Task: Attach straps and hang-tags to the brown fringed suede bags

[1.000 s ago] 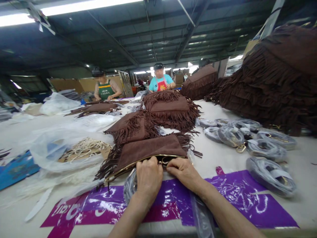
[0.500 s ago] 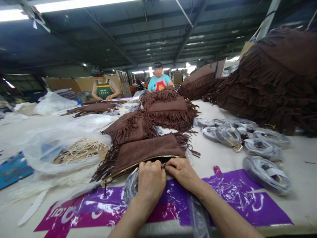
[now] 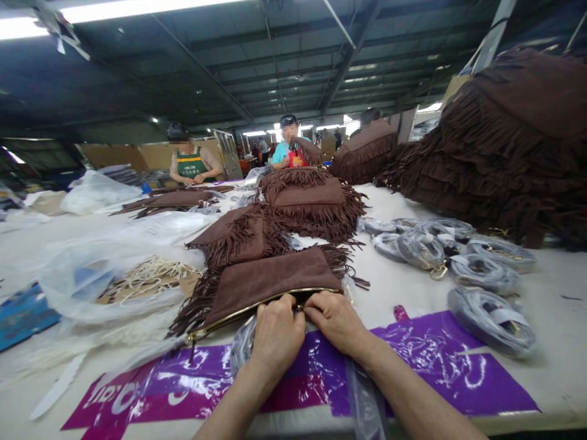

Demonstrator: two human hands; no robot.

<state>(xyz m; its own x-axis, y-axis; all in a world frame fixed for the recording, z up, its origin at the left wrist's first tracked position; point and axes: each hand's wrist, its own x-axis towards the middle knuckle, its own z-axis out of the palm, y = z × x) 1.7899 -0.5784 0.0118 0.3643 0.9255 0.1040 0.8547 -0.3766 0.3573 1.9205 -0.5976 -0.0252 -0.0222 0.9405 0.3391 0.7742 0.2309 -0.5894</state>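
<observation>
A brown fringed pouch (image 3: 275, 275) lies in front of me, its gold zipper (image 3: 247, 307) undone along the near edge. Both my hands meet at the pouch's mouth, fingertips pinched around a small metal clasp (image 3: 299, 308). My left hand (image 3: 279, 330) is closed, and a plastic-wrapped coiled strap (image 3: 243, 345) shows beside and partly under it. My right hand (image 3: 337, 318) is closed too, thumb and forefinger against the clasp from the right. Fingers cover most of the clasp, so what it is joined to is hidden.
More fringed pouches (image 3: 307, 201) are stacked behind, with a tall pile (image 3: 513, 140) at right. Several wrapped straps (image 3: 490, 321) lie on the right. A plastic bag of corded tags (image 3: 151, 278) is at left. Purple plastic (image 3: 449, 354) covers the near edge. Two co-workers (image 3: 195, 165) stand across the table.
My hands stay at the pouch's mouth, with only small shifts of the fingers around the clasp. Across the table, the co-worker in blue has lifted a brown fringed piece.
</observation>
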